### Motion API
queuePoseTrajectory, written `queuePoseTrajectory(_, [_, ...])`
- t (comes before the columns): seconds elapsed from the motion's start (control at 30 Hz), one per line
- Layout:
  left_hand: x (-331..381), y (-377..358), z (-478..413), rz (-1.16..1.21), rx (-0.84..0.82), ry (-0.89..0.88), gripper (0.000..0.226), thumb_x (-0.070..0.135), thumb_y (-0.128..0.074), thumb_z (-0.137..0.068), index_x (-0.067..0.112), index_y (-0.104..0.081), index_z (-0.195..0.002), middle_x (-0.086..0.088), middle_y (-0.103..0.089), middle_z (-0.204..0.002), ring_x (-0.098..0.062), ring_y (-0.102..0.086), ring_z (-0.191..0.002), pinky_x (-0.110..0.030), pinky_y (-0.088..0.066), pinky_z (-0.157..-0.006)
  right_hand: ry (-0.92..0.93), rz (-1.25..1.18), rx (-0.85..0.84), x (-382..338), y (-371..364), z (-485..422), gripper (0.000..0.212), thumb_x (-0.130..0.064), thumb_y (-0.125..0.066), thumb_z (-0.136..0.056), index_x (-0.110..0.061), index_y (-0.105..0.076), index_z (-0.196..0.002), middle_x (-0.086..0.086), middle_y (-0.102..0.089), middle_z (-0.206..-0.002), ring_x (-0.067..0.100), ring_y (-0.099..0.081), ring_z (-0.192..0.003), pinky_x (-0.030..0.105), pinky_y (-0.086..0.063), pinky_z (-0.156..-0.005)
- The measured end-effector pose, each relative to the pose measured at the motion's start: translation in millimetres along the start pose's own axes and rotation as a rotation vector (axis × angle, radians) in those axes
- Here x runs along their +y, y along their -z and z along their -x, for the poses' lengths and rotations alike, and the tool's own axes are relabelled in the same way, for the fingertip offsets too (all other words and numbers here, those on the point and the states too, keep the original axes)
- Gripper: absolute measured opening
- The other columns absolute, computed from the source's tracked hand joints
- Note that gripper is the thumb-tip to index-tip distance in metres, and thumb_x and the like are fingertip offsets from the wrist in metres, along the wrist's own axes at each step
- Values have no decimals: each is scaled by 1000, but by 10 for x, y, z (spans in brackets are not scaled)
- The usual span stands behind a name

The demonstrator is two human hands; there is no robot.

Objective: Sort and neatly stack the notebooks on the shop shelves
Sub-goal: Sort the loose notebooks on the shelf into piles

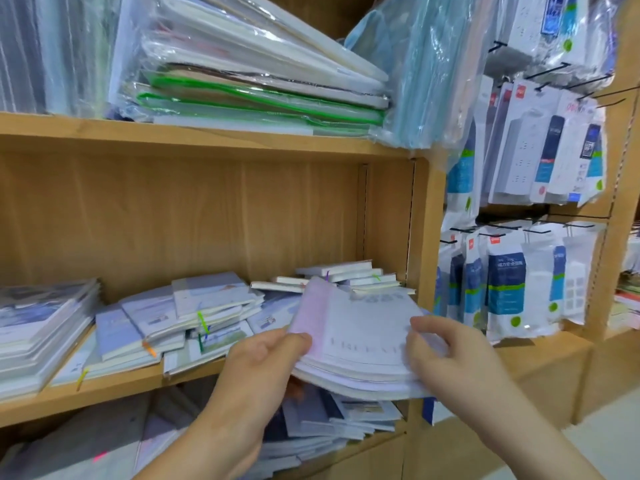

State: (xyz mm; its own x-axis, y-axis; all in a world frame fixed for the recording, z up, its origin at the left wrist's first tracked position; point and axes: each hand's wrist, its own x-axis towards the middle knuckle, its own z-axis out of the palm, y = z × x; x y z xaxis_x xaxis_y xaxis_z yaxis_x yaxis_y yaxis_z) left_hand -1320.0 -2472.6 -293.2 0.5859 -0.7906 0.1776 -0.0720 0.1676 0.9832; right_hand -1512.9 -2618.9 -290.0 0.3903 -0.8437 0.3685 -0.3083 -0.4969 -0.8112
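Note:
A stack of thin pale notebooks [360, 337], the top one white and pink, is held in front of the middle wooden shelf [104, 386]. My left hand [263, 362] grips the stack's left edge, thumb on top and fingers underneath. My right hand [446, 351] holds the right edge, fingers curled over the top cover. On the shelf behind lie scattered notebooks [194, 313] in loose heaps, a tidier pile [41, 327] at the far left, and small white notebooks [346, 277] at the back right.
The upper shelf [207, 136] carries plastic-wrapped folders [256, 74] and a blue wrapped bundle [415, 74]. More notebooks [332, 424] fill the shelf below. Packaged power strips [540, 157] hang on hooks to the right of the shelf's side panel [426, 230].

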Motion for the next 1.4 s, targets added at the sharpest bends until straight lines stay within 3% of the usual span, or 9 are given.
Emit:
queuePoseTrajectory(0.1, [126,322,260,-14,9,-75,19,21,-65,-90,13,-81,-95,-14,-78,-92,-22,-72,-78,-31,-55,-68,71,-111,10,-208,-232,284,33,-39,-59,-94,-38,-62,-127,-37,-54,-117,-25,-49,-103,12,-39,-86])
queuePoseTrajectory(0.2, [265,723,436,-15,74,-57,23,18,-59,-97,22,-81,-105,-4,-79,-92,-12,-68,-69,-21,-49,-55,162,-151,12,-456,-591,359,38,-43,-55,-94,-40,-58,-132,-24,-55,-133,-10,-48,-120,23,-38,-103])
queuePoseTrajectory(0.37, [221,1595,684,-85,286,2,23,15,-56,-104,16,-77,-114,-3,-78,-109,-25,-73,-107,-49,-50,-106,323,-199,-90,-947,-1537,430,41,-30,-59,-97,-29,-57,-138,-6,-56,-137,9,-52,-132,39,-40,-116])
queuePoseTrajectory(0.6, [254,2749,792,-286,638,-99,22,14,-52,-106,17,-72,-115,10,-78,-108,-3,-72,-97,-14,-53,-80,442,-218,-309,-1634,-2869,364,45,-26,-59,-99,-17,-56,-143,-2,-58,-140,13,-51,-134,34,-38,-115])
queuePoseTrajectory(0.73, [522,3268,558,-514,742,-134,21,24,-48,-107,18,-68,-111,5,-71,-101,-11,-63,-90,-14,-45,-62,438,-281,-372,-2159,-3416,148,45,-25,-55,-102,-13,-52,-145,2,-56,-147,16,-49,-138,39,-36,-119])
queuePoseTrajectory(0.9, [670,3888,367,-1227,820,-28,30,39,-50,-104,15,-64,-114,-5,-62,-112,-27,-57,-105,-42,-52,-83,341,-228,-682,-2589,-3864,-85,72,-55,-52,-100,-17,-31,-158,-1,-34,-163,19,-39,-145,37,-39,-112])
queuePoseTrajectory(1.0, [443,4019,411,-1567,683,-93,40,47,-46,-102,24,-60,-130,1,-53,-136,-23,-46,-125,-43,-48,-100,341,-95,-863,-2515,-4058,-97,88,-57,-65,-92,-14,-30,-160,-2,-36,-162,16,-42,-143,28,-41,-102])
queuePoseTrajectory(1.1, [133,4071,429,-1564,437,-140,47,44,-42,-102,23,-53,-143,2,-50,-148,-20,-40,-140,-36,-31,-119,460,-19,-823,-2371,-4190,-123,89,-57,-68,-91,-15,-31,-160,-2,-35,-164,14,-38,-147,30,-34,-117])
queuePoseTrajectory(1.4, [24,4122,306,-1614,464,-5,59,47,-19,-108,31,-9,-164,7,-7,-171,-13,6,-157,-32,10,-125,607,120,-583,-2284,-4050,11,56,-59,-59,-95,-18,-59,-133,4,-66,-132,24,-58,-122,46,-50,-99])
